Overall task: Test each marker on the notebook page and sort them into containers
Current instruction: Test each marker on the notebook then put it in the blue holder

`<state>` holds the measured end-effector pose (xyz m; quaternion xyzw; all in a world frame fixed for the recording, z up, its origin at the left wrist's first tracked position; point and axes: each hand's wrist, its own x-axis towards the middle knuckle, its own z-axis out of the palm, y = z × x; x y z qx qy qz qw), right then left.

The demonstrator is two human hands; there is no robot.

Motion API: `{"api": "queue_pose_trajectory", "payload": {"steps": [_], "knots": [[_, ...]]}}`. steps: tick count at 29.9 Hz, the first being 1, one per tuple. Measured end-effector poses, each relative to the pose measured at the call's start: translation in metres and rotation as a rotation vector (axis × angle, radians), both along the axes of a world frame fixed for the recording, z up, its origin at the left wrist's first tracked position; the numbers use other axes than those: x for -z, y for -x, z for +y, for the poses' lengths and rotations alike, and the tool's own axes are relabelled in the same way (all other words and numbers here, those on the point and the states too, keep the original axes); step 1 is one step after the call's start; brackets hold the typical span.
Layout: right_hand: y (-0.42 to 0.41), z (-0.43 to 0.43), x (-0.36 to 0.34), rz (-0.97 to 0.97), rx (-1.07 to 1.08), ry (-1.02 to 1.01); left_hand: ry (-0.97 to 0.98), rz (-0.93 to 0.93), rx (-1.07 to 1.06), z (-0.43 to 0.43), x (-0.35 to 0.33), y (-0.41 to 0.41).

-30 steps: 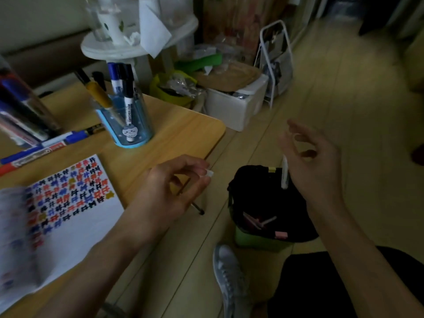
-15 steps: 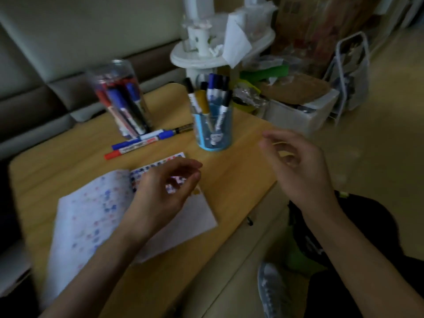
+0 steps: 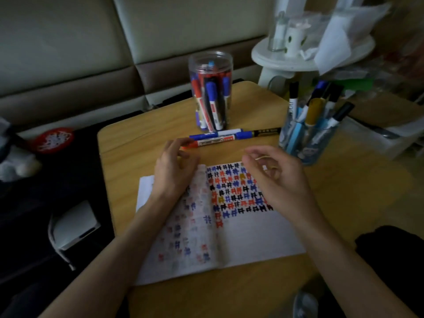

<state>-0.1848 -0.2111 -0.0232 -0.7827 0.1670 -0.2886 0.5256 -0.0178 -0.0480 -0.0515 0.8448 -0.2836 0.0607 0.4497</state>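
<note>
An open notebook (image 3: pixel 247 230) lies on the wooden table (image 3: pixel 128 143), its right page full of red, blue, black and yellow test marks. Behind it lie three loose markers: a blue one (image 3: pixel 215 134), a red one (image 3: pixel 212 142) and a blue-capped black one (image 3: pixel 257 133). My left hand (image 3: pixel 173 168) hovers over the notebook's top left, fingertips at the red marker's left end; no grip shows. My right hand (image 3: pixel 277 180) hangs above the right page, fingers loosely curled and holding nothing. A clear jar (image 3: pixel 211 72) and a blue pen cup (image 3: pixel 308 145) both hold markers.
A white round stand (image 3: pixel 305 58) with a cup and paper stands behind the table's right corner. A sofa (image 3: pixel 91 53) runs along the back. Dark bags (image 3: pixel 46 203) lie left of the table, a white box (image 3: pixel 394 138) sits at the right, and a shoe (image 3: pixel 305 304) shows below.
The view swung from the black bin on the floor back to the table. My right hand no longer holds the marker. Both hands moved over the notebook, the left reaching the loose markers.
</note>
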Motion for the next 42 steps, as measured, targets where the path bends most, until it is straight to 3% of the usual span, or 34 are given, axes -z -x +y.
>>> {"api": "queue_pose_trajectory", "payload": {"steps": [10,17,23,29,33,37,42], "knots": [[-0.018,0.011,0.008,0.068,-0.022,-0.007,-0.201,-0.026,-0.127,-0.003,0.011,-0.037],[-0.013,0.011,0.008,0.093,-0.032,-0.02,-0.1,-0.002,-0.095,0.002,-0.001,-0.022],[-0.011,0.021,0.004,0.082,-0.062,-0.071,0.031,0.034,0.053,0.017,-0.029,0.029],[0.004,0.041,-0.004,0.03,-0.088,-0.406,0.103,0.178,0.173,0.038,-0.04,0.08],[0.014,0.053,-0.006,0.004,-0.106,-0.494,0.14,0.227,0.204,0.043,-0.037,0.095],[0.021,0.058,-0.003,-0.029,-0.12,-0.435,0.149,0.278,0.264,0.042,-0.034,0.103],[0.025,0.062,0.0,0.004,-0.136,-0.37,0.074,0.143,0.247,0.047,-0.031,0.106]]}}
